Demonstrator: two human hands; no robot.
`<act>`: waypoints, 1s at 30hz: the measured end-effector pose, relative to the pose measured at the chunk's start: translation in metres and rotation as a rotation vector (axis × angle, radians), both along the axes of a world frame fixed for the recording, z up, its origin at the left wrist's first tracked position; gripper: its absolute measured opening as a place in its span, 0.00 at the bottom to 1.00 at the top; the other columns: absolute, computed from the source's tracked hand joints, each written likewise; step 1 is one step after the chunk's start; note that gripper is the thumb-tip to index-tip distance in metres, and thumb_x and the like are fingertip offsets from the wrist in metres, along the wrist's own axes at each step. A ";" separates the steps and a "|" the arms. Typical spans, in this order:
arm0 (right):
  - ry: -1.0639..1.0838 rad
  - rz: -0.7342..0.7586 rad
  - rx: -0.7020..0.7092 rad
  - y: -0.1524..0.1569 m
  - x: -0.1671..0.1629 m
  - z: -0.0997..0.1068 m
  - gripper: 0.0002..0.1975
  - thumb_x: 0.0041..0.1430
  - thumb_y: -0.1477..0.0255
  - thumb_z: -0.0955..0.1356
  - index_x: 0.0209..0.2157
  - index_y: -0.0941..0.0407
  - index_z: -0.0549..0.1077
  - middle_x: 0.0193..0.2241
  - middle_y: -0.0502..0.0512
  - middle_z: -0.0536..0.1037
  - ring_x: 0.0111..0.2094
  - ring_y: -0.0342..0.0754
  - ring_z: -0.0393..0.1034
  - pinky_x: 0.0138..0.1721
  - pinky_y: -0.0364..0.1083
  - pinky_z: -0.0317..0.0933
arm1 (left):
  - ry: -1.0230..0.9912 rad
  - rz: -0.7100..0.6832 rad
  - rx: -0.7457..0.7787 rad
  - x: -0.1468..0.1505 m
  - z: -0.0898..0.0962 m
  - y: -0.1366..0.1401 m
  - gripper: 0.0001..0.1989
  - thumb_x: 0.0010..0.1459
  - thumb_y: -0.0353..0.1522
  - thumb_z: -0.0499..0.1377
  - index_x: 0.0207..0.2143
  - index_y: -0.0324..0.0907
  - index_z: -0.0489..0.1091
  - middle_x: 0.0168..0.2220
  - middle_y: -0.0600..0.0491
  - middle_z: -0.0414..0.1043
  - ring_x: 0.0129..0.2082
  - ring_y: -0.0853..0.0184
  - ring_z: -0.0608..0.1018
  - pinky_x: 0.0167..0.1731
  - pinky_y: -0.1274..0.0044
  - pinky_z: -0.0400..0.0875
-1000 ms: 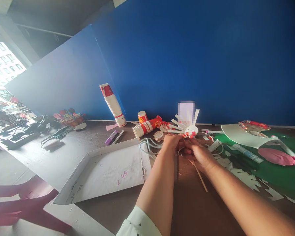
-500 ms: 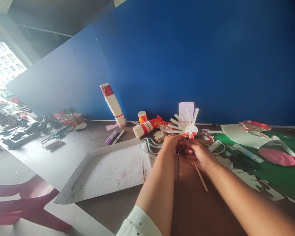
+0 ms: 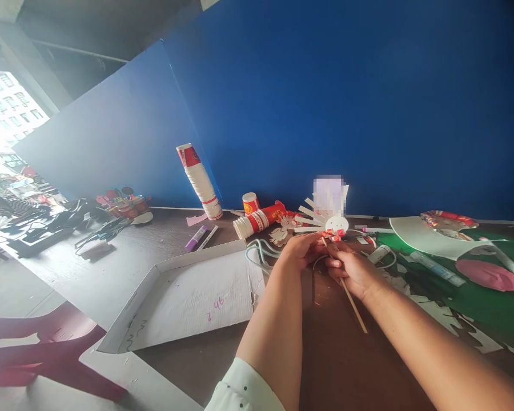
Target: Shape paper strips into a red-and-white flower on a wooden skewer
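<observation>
My right hand (image 3: 354, 268) is closed round a thin wooden stick (image 3: 354, 307), which slants down toward me. The stick's upper end reaches the fingers of my left hand (image 3: 304, 249). Those fingers are closed at the base of a paper figure (image 3: 336, 224), partly hiding it. The figure has a round white face with dots, a red part below and white strips fanned out behind. A pixelated pale rectangle (image 3: 328, 194) stands behind the strips.
Left of my arms lies a white cardboard box lid (image 3: 184, 297). Beyond it are a purple marker (image 3: 196, 238), a leaning stack of paper cups (image 3: 200, 182) and lying red cups (image 3: 261, 221). At right are paper scraps (image 3: 437, 314), a glue tube (image 3: 437, 268) and pink paper (image 3: 490, 275).
Both hands stay at the paper figure and stick with nearly the same grip. The whole view has shifted slightly, and the phone behind the figure is now pixelated.
</observation>
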State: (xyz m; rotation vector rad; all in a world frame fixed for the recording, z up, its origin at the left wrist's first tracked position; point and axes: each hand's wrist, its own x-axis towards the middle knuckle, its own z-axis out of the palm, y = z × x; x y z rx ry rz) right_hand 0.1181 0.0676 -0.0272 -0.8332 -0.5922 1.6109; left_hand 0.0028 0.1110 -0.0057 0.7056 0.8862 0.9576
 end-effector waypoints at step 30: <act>0.004 -0.004 -0.002 -0.007 -0.003 0.011 0.16 0.41 0.78 0.72 0.35 0.53 0.69 0.24 0.45 0.69 0.15 0.32 0.52 0.11 0.30 0.40 | 0.041 0.035 0.071 0.005 0.000 0.002 0.03 0.47 0.23 0.63 0.28 0.32 0.74 0.26 0.47 0.74 0.20 0.72 0.73 0.25 0.79 0.70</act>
